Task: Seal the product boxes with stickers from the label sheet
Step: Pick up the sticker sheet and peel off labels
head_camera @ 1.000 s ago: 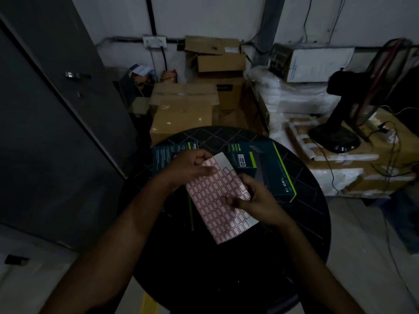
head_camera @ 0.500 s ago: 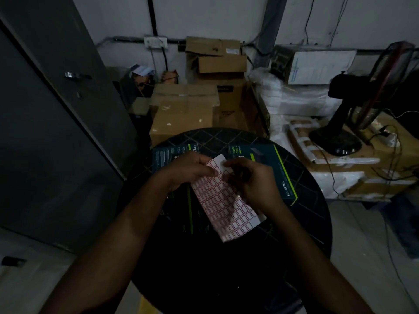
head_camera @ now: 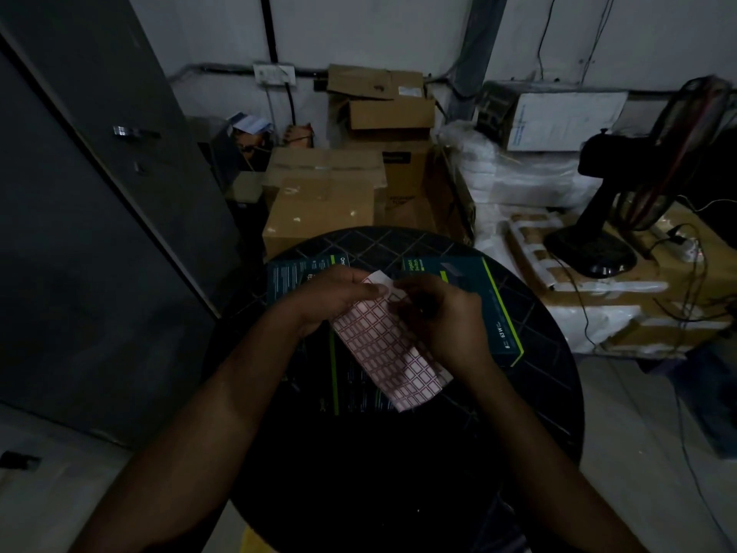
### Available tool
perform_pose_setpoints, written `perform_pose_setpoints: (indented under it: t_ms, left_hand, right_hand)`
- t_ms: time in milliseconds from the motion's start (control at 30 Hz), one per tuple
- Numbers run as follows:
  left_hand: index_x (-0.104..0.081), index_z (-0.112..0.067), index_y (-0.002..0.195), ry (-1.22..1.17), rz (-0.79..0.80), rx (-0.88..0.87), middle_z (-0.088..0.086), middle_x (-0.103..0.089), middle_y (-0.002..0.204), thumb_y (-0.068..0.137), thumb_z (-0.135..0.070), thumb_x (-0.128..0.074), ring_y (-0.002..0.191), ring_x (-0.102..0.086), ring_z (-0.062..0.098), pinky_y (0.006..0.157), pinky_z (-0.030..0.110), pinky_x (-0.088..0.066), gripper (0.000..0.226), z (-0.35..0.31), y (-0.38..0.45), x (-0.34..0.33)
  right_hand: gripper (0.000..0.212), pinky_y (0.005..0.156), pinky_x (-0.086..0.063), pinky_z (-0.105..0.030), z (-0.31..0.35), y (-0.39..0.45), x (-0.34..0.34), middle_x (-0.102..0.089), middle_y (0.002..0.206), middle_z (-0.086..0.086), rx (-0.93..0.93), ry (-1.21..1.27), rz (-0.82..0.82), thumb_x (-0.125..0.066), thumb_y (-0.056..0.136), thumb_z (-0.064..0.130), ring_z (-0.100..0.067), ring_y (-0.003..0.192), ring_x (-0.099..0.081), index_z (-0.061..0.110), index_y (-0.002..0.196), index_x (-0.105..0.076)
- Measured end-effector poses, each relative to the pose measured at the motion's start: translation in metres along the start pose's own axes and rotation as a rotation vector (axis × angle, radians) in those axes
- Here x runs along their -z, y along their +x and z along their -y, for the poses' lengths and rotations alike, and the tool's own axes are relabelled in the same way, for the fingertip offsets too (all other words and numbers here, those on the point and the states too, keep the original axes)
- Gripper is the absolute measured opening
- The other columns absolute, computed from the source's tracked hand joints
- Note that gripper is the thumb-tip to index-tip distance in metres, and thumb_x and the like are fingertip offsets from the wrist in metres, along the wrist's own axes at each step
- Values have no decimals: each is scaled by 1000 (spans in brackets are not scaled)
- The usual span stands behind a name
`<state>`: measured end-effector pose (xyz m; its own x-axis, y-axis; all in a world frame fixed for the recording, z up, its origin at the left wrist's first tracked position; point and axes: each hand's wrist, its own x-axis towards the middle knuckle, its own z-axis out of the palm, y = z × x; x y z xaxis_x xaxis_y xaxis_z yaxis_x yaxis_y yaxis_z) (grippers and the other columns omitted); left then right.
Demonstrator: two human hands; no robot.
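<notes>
Your left hand [head_camera: 331,295] pinches the far end of the label sheet [head_camera: 389,349], thumb on top, holding it above the round black table [head_camera: 530,393]. Your right hand [head_camera: 434,313] has its fingers curled at the sheet's far right corner, apparently picking at a sticker, though the light is too dim to be sure one is lifted.

The main risk is a torn or folded sticker: peel too sharply and it may curl onto itself or stick to your fingertip. The sheet hangs unsupported at its near end, so it could flex and spoil your purchase.

The sheet's long axis runs from far-left, by your left thumb, to near-right. The left product box [head_camera: 303,269] lies beneath your left hand; the right product box [head_camera: 486,297] lies just beyond your right, its long axis running away from you.
</notes>
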<state>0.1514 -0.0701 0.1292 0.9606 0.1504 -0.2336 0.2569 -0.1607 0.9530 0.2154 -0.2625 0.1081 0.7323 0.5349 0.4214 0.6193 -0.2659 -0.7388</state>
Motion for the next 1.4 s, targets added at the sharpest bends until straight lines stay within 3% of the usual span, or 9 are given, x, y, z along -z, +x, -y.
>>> perform_pose_setpoints:
  t_ms: [167,400,533,600,700,833,933,1200,1400]
  left_hand:
    - [-77,-20,91,51,28,-46,8,-77,93,95,-18,-62,85,-72,20,79,31,-55,16,1,1,1]
    - [-77,-14,94,98,20,-47,10,-77,97,93,-14,-65,90,-73,24,86,37,-55,12,5,7,1]
    - [-77,-12,99,108,-12,-40,9,-77,99,93,-14,-65,96,-73,27,91,41,-56,14,7,8,1]
    - [-77,-11,99,104,-6,-45,9,-77,98,94,-14,-64,95,-73,27,89,40,-56,14,6,7,0]
    - [-77,-14,97,59,-19,-43,11,-77,98,94,-13,-63,89,-72,23,84,35,-55,15,4,5,-1]
    - [-76,-13,105,20,-16,-37,12,-76,101,95,-13,-61,92,-72,25,84,35,-56,18,2,3,-2]
    - [-77,-17,100,21,-7,-38,9,-77,99,95,-14,-61,93,-73,25,85,35,-56,17,2,2,-2]
    - [-77,-19,92,82,-32,-43,3,-78,90,93,-12,-64,82,-74,15,70,23,-54,15,5,1,-5]
    - [-77,-18,91,56,-24,-49,6,-77,95,92,-16,-66,89,-73,21,80,29,-54,11,5,0,-6]
  right_hand:
    - [23,80,-54,-11,0,2,-2,-77,100,5,12,-71,23,-79,83,14,2,88,-70,21,105,-77]
    - [16,72,-61,-29,-1,7,-9,-77,92,3,12,-157,34,-74,85,10,-5,80,-71,19,98,-76]
    - [13,61,-45,-8,2,7,-9,-75,90,7,-24,-199,51,-71,88,14,2,73,-59,23,96,-74]
    - [12,57,-37,-7,5,6,-9,-73,90,9,-21,-217,66,-68,91,15,2,73,-55,26,94,-71]
    - [15,63,-49,-23,7,5,-6,-72,90,10,-7,-165,87,-65,91,12,0,77,-61,26,94,-68]
    - [21,79,-54,-27,3,4,-3,-70,96,12,-18,-48,119,-62,90,4,-6,90,-66,24,96,-65]
    - [27,90,-56,-29,-1,3,-3,-71,118,5,-39,-65,84,-71,89,14,-8,104,-67,16,116,-67]
    - [36,88,-46,-16,4,-1,-10,-69,127,4,86,-237,-6,-73,87,15,-11,111,-65,19,123,-69]
    - [29,79,-49,-22,5,-1,-13,-61,136,2,210,-385,5,-66,91,13,-16,110,-65,10,119,-66]
